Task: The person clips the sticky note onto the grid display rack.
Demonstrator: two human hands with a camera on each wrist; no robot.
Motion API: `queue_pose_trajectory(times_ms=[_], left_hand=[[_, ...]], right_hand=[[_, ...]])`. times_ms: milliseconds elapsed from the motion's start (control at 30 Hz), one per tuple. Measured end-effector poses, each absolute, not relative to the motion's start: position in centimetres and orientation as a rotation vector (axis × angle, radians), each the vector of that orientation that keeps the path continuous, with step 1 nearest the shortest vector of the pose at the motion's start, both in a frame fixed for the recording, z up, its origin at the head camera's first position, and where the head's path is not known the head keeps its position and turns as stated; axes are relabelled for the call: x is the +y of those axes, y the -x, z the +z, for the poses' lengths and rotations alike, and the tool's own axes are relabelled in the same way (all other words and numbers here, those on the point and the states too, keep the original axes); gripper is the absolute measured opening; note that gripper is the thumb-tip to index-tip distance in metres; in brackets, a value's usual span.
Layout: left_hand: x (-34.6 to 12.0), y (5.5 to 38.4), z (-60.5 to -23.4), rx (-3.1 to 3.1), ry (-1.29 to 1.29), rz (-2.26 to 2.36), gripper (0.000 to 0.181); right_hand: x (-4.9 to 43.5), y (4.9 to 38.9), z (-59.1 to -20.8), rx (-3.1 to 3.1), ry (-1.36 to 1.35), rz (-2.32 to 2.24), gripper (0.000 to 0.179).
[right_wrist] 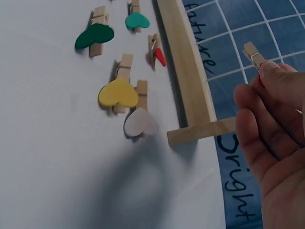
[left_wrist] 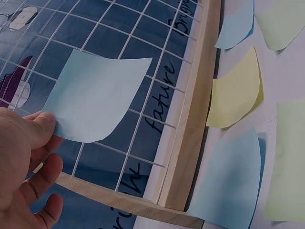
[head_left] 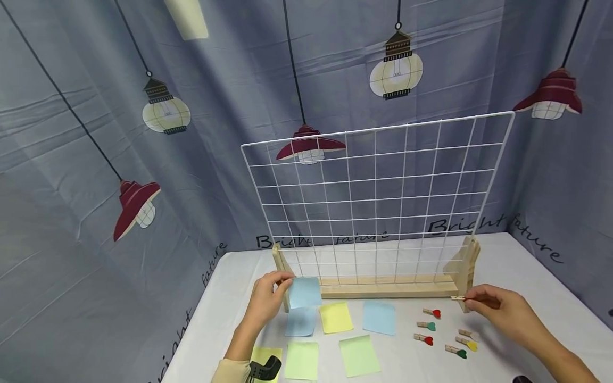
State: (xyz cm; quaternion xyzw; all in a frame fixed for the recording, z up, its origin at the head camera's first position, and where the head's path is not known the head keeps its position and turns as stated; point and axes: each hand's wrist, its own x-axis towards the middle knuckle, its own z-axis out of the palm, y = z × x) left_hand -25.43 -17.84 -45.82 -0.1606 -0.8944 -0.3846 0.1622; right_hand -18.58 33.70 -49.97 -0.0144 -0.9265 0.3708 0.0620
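My left hand (head_left: 265, 299) pinches a blue sticky note (left_wrist: 97, 98) by its edge. The note hangs in front of the lower left part of a white wire grid, whose wooden stand (head_left: 388, 290) rests on the table. At the stand's right foot, my right hand (head_left: 505, 314) pinches a small wooden clothespin (right_wrist: 254, 53) between thumb and fingers. A bit of red shows at the thumb; the rest of that clothespin's decoration is hidden. Below the right hand lie several heart-topped clothespins, among them a yellow one (right_wrist: 118, 93) and a dark green one (right_wrist: 95, 36).
Several sticky notes lie left of the clothespins: a yellow note (head_left: 337, 317), a blue note (head_left: 379, 318) and a green note (head_left: 359, 356) among them. A grey-blue curtain (head_left: 215, 186) printed with lamps hangs behind the white table (head_left: 402, 361).
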Motion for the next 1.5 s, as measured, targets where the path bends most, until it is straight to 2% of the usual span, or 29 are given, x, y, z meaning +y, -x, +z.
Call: queue_pose_trajectory(times_ms=[333,900,1267,1500], left_hand=[[-17.3,25.7,-45.3,-2.537,0.466,-1.099,0.012],[-15.9,26.3,-44.1,-2.494,0.514,-1.147,0.017],[-15.2,26.9,-43.3,-2.475,0.541,-1.108,0.015],[-14.7,27.4,-42.8,-2.451,0.543,-1.131,0.016]], right_hand=[[32.1,18.9,-47.6,-2.757,-0.076,1.072,0.039],[27.7,21.0,-43.5,-2.656,-0.271,1.193,0.028],[24.3,22.3,-41.5,-2.511,-0.514,1.307,0.018],[21.8,23.3,-39.9,-2.553,-0.587,1.379,0.023]])
